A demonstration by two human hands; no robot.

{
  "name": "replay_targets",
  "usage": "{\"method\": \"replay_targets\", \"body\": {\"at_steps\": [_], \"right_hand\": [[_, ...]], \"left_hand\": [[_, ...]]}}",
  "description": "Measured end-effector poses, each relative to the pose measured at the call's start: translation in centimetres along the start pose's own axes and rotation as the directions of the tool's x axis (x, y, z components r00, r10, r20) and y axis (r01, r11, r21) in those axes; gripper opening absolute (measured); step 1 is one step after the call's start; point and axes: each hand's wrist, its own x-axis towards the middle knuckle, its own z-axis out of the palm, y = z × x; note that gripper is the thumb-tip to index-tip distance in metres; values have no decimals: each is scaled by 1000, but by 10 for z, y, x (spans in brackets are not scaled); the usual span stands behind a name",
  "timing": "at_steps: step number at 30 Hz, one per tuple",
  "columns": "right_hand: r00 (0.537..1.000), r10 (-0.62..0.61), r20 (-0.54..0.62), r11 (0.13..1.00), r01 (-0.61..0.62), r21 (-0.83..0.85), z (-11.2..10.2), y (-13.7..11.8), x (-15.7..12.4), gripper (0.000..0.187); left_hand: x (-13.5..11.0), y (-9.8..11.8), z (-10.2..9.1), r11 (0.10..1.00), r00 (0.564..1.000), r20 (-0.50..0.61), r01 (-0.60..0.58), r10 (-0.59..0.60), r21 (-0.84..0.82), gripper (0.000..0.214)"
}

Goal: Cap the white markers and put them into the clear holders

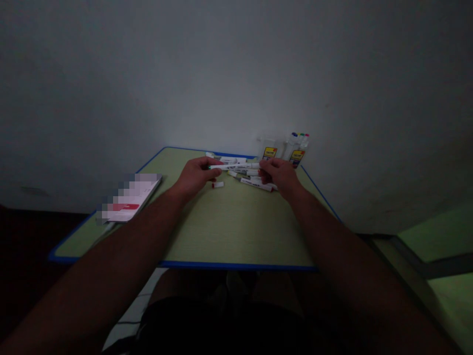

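Between my two hands a white marker [235, 167] is held level above the table, its green-tipped end to the left. The fingers of my left hand [198, 175] pinch that green end. At the other end, my right hand [280, 176] grips the marker's white cap end. Several more white markers [256, 184] lie in a loose pile beneath and behind it, partly hidden by my right hand. A loose white cap with a red end [218, 185] rests on the table just below my left fingers.
Two clear plastic marker cases [271, 152] stand at the back right by the wall; the right one holds several markers with coloured ends [300, 134]. A flat device with a blurred screen [129, 199] lies at the left of the blue-edged table [236, 231].
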Motion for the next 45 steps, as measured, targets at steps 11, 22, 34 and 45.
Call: {"method": "replay_targets", "body": {"at_steps": [11,22,34,45], "right_hand": [[982,127,142,889,-49,-456,1,0,-5,27],[988,61,138,924,-4,-382,0,3,-4,24],[993,-29,117,971,55,-231,1,-10,-12,17],[982,-131,139,958,161,-237,5,-10,-17,17]], "left_hand": [[0,-2,0,996,996,25,-86,86,-10,28],[-1,3,0,996,997,4,-74,74,40,27],[-6,9,1,985,999,47,-23,15,173,19],[-8,11,3,990,1000,18,-25,22,142,16]]}}
